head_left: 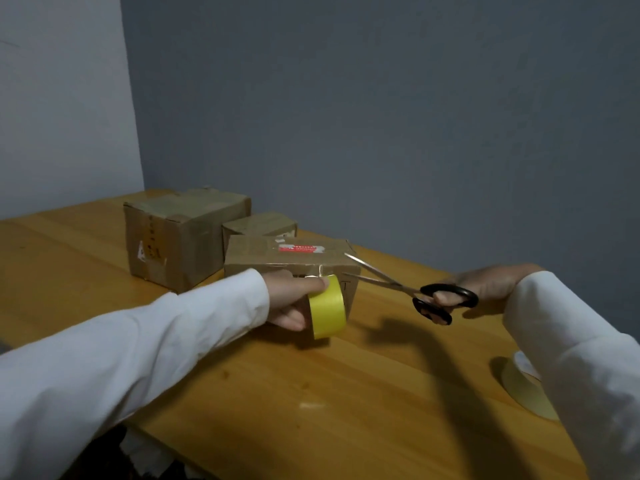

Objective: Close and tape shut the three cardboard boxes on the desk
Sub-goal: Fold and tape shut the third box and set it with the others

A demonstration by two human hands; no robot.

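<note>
White sleeves fill the bottom corners of the frame, and both arms reach up toward the middle. Low on the right, partly hidden by the right sleeve, a pale tape roll (526, 393) lies flat on the wooden desk (311, 393).

Near the middle, the left hand (294, 299) holds a yellow tape roll (327, 308), with the thumb on top and the fingers curled under it. The roll sits right against the front side of the nearest box (291, 263). A short strip of tape (320, 271) goes up from the roll onto the box's front top edge.

To the right, the right hand (485, 289) grips the scissors (408, 289) by their black handles, with fingers through the loops. The blades are spread apart and point left, toward the strip. Their tips are close to it but not yet around it. I think the cut comes next, and the strip lies left of the blade tips, so the right hand is the one that must go in.

A red and white sticker (299, 249) sits on top of the nearest box, but its writing is too small to read. Behind it, toward the upper left, stand the big box (180, 237) and the small box (259, 225), both looking closed and taped. The big box has a torn label (150, 252) I cannot read.
</note>
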